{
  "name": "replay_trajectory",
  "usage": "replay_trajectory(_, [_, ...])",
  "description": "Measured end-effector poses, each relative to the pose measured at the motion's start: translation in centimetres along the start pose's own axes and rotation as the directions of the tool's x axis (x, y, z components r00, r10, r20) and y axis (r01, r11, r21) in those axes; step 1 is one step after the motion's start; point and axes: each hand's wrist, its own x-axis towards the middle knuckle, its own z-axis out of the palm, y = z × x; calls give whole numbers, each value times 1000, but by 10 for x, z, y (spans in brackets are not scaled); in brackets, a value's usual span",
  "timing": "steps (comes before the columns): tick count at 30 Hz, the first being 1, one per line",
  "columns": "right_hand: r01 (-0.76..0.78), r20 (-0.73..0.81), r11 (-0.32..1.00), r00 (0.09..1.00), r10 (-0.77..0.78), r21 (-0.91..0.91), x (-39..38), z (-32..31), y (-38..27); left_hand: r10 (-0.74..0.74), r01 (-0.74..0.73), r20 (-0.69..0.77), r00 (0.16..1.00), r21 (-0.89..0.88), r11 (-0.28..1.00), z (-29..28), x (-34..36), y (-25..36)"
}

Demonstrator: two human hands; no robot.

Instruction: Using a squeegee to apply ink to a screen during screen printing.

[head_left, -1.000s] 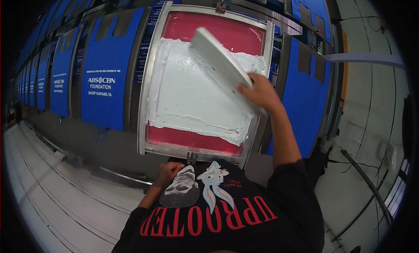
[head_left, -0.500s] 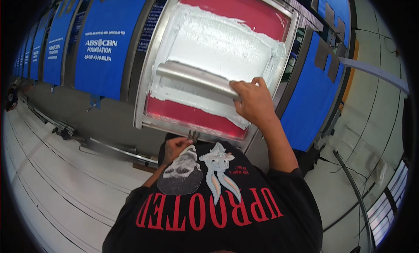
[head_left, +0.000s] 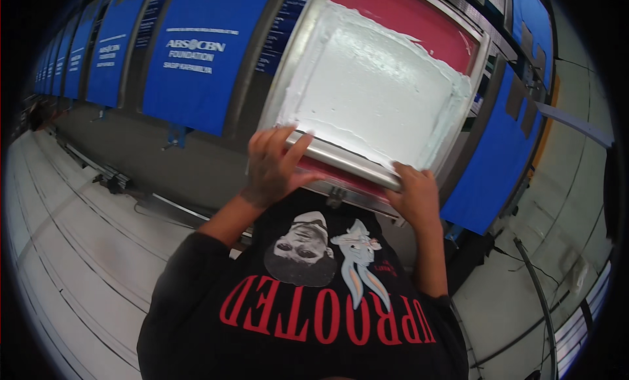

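A metal-bodied screen-printing squeegee lies across the near end of a framed printing screen. Thick white ink covers the middle of the screen, with red mesh bare at the far end and a strip of red on the near side. My right hand is closed on the squeegee's right end. At its left end is my left hand, fingers over the far side and thumb along the near side, closing round the bar. The blade under the squeegee is hidden.
Blue printed fabric pieces lie on a long row of boards to the left. Another blue piece is on a board to the right. A metal clamp sits at the frame's near edge. Rails run along the table side.
My right hand has drawn the squeegee toward me, to the near edge of the ink. My left hand has left the clamp by my shirt and come up to the squeegee's left end.
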Motion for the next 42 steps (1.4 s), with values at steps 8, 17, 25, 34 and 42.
replay_trajectory(8, [-183, -282, 983, 943, 175, -3, -42, 49, 38, 91, -116, 393, 915, 38, 993, 26, 2, -34])
replay_trajectory(17, [-267, -550, 939, 828, 109, -216, 43, 30, 76, 189, -199, 214, 958, 27, 980, 84, 81, -68])
replay_trajectory(25, [-374, -380, 887, 888, 259, -270, 115, -77, 82, 294, -256, 191, 936, -204, 945, 111, 207, -102])
replay_trajectory(34, [-281, -472, 954, 858, 202, -102, -12, 39, 41, 180, -152, 307, 935, -112, 982, 48, 49, -53])
replay_trajectory(42, [-364, -406, 906, 878, 255, -218, 134, -76, 99, 234, -169, 368, 900, -202, 965, 111, 224, -86])
